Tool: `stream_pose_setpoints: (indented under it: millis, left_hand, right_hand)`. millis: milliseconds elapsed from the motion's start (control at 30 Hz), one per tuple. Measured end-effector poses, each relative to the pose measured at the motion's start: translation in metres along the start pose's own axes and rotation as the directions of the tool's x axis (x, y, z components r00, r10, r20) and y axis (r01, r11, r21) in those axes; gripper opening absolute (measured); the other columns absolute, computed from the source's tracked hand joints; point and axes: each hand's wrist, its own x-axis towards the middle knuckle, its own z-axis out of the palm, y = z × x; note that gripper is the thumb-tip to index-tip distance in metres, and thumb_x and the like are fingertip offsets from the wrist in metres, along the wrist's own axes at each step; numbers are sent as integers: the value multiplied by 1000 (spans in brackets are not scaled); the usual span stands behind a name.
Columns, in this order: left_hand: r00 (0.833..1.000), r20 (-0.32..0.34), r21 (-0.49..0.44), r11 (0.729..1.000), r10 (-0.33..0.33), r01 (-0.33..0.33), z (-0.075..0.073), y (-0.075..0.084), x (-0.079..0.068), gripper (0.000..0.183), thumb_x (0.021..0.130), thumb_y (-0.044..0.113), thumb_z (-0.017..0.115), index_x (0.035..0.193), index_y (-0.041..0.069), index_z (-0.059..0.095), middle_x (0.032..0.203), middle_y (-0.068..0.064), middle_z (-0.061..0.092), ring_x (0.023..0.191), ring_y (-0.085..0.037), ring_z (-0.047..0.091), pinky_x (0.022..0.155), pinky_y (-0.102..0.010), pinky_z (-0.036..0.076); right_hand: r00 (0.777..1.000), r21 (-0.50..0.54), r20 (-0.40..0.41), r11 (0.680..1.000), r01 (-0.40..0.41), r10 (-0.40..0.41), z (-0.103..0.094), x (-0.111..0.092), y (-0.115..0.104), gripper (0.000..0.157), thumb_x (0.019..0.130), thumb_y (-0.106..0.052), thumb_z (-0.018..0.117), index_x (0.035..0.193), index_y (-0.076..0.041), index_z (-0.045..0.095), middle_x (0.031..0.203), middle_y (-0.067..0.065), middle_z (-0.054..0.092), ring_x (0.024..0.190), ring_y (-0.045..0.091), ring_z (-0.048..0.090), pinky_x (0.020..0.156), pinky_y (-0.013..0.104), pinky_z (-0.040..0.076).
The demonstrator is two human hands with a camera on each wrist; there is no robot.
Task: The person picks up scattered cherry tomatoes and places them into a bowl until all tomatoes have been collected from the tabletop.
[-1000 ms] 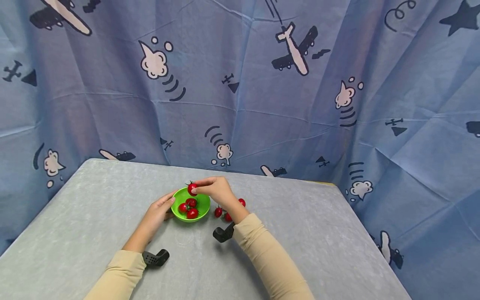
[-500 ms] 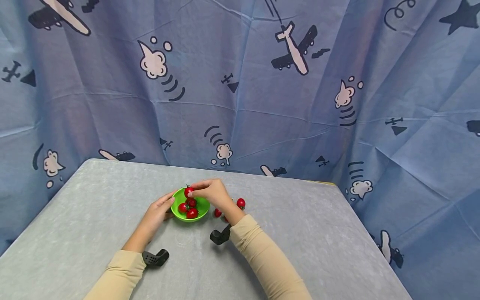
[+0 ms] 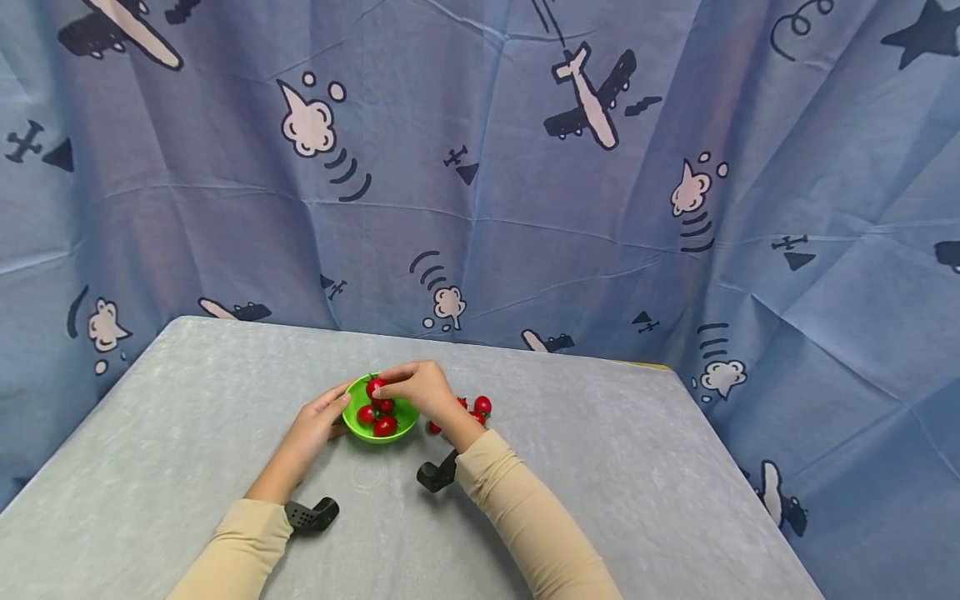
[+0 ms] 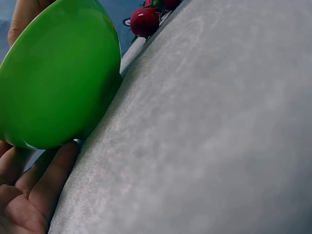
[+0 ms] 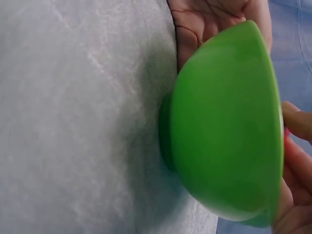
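Observation:
A green bowl (image 3: 407, 414) stands on the table with several cherry tomatoes (image 3: 385, 427) inside. At its left side my left hand (image 3: 310, 425) holds it, thumb at the rim and fingers against the outer wall. My right hand (image 3: 425, 389) pinches one more cherry tomato (image 3: 373, 387) between thumb and fingers, low inside the bowl near its far rim. In the right wrist view the bowl (image 5: 219, 126) hides nearly all of that tomato. The left wrist view shows the bowl's smooth outside, with fingers (image 4: 53, 170) of my left hand beneath it.
More cherry tomatoes (image 3: 482, 406) lie on the grey cloth-covered table (image 3: 637, 467), right of the bowl and partly behind my right wrist. A blue patterned curtain (image 3: 420, 167) hangs behind the table. Each wrist carries a black camera mount (image 3: 311, 517).
My right hand has moved slightly left and down, lowering the pinched cherry tomato from the far rim into the bowl. The left hand and the bowl have stayed in place.

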Motion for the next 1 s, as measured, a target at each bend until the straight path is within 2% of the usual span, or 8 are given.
stream_pose_setpoints:
  millis: [133,367,500,633,767,867,1000]
  left_hand:
    - [1000,-6,5,1000,-7,7,0,0,1,52,108,31,40,153,6,37,158,-17,38,106,5,56,85,-16,51]
    - [1000,-8,9,1000,-23,23,-1,-1,1,53,108,32,40,154,8,36,159,-15,37,117,-2,55,86,-14,50]
    - [1000,-6,2,1000,-25,25,-1,-2,1,53,108,32,41,154,8,36,159,-15,37,111,3,56,86,-14,50]
    - [1000,-9,6,1000,-25,25,-1,-2,2,52,108,33,41,154,8,36,159,-15,37,115,-1,56,86,-14,50]
    - [1000,-12,0,1000,-26,26,0,-1,2,51,108,31,41,154,8,37,159,-14,37,110,3,56,85,-15,51]
    - [1000,-12,-6,1000,-23,23,0,-1,1,51,108,30,40,154,7,36,159,-16,37,105,8,55,85,-14,51]
    - [1000,-12,-9,1000,-13,13,1,-1,1,52,108,29,40,154,5,36,159,-18,36,105,7,56,85,-14,51]
  right_hand:
    - [1000,-21,2,1000,3,-3,2,1,0,25,77,-22,86,99,-12,81,100,1,79,102,12,65,90,28,53]
    - [1000,-56,2,998,10,-10,5,1,1,23,77,-22,86,98,-13,81,98,0,79,99,10,66,89,26,54]
    - [1000,-79,-3,997,11,-11,7,0,1,24,78,-24,86,99,-15,81,98,-2,79,100,10,66,91,27,54]
    - [1000,-95,-11,995,8,-9,8,-1,1,25,78,-26,85,100,-15,81,100,-2,79,103,11,66,93,29,54]
    - [1000,-103,-18,995,7,-8,8,-1,1,25,79,-26,85,100,-14,81,100,-1,78,104,12,66,93,29,54]
    - [1000,-112,-18,994,9,-11,6,-3,1,25,80,-26,85,100,-14,81,100,-2,78,103,12,67,90,27,55]
    - [1000,-93,-15,995,19,-21,-3,-6,0,24,80,-24,84,101,-14,81,99,1,79,103,14,67,90,29,55]
